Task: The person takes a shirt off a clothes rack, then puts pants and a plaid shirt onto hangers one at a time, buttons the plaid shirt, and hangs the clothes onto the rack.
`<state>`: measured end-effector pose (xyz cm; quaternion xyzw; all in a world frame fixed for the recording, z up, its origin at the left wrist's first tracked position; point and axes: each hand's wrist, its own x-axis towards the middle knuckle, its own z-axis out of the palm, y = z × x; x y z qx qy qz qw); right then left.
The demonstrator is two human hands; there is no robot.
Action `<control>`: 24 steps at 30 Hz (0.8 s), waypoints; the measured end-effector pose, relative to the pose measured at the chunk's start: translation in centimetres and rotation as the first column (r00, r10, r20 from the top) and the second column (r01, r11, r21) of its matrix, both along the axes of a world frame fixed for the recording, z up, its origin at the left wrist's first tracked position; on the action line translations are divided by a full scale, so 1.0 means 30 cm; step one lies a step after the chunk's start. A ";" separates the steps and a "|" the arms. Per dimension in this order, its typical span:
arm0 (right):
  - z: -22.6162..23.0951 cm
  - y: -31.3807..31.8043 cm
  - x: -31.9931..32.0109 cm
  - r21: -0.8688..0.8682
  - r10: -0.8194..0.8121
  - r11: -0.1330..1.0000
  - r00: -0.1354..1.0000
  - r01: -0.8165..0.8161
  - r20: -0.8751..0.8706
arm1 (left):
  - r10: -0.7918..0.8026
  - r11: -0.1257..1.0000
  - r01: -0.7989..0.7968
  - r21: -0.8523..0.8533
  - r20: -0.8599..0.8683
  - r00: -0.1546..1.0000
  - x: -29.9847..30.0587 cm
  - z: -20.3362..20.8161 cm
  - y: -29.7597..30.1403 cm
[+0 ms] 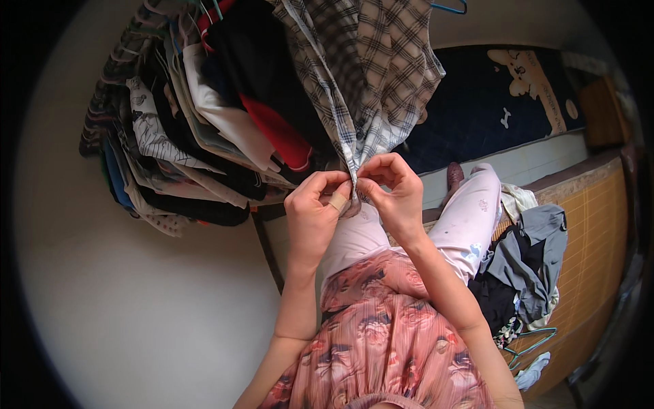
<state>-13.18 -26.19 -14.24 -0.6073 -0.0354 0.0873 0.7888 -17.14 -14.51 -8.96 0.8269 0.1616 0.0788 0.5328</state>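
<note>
A plaid shirt (395, 68) in beige and grey checks hangs in front of me, its front edges drawn together toward my lap. My left hand (317, 208) pinches the shirt's front edge between thumb and fingers; a tan bandage wraps its thumb. Close beside it, my right hand (394, 194) pinches the same edge, fingers curled. The fingertips of both hands almost meet at the fabric. Whether a button lies between them is too small to tell.
Many clothes (204, 129) hang on a rack to the left, beside a pale wall (136, 293). At right, a heap of clothes (528, 252) and a teal hanger (531, 344) lie on a woven mat (593, 232). A dark blue rug (470, 102) with a cartoon print lies beyond.
</note>
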 end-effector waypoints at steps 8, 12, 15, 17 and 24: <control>-0.029 -0.008 -0.010 0.222 0.076 0.975 0.933 0.004 -0.350 | -0.032 0.928 -0.042 0.370 0.192 0.981 -0.022 -0.077 -0.036; -0.014 -0.003 -0.017 0.282 0.077 0.958 0.905 0.050 -0.419 | -0.041 0.902 -0.064 0.427 0.231 0.972 -0.019 -0.093 -0.036; -0.004 0.007 -0.020 0.239 0.021 0.969 0.948 0.059 -0.317 | -0.045 0.899 -0.064 0.432 0.237 0.971 -0.017 -0.091 -0.035; -0.008 0.006 -0.015 0.260 0.035 0.964 0.942 0.056 -0.334 | -0.072 0.903 -0.054 0.427 0.273 0.959 -0.017 -0.089 -0.037; -0.003 0.004 -0.006 0.215 0.044 0.976 0.931 0.037 -0.363 | 0.001 0.942 -0.098 0.321 0.291 0.957 -0.016 -0.090 -0.036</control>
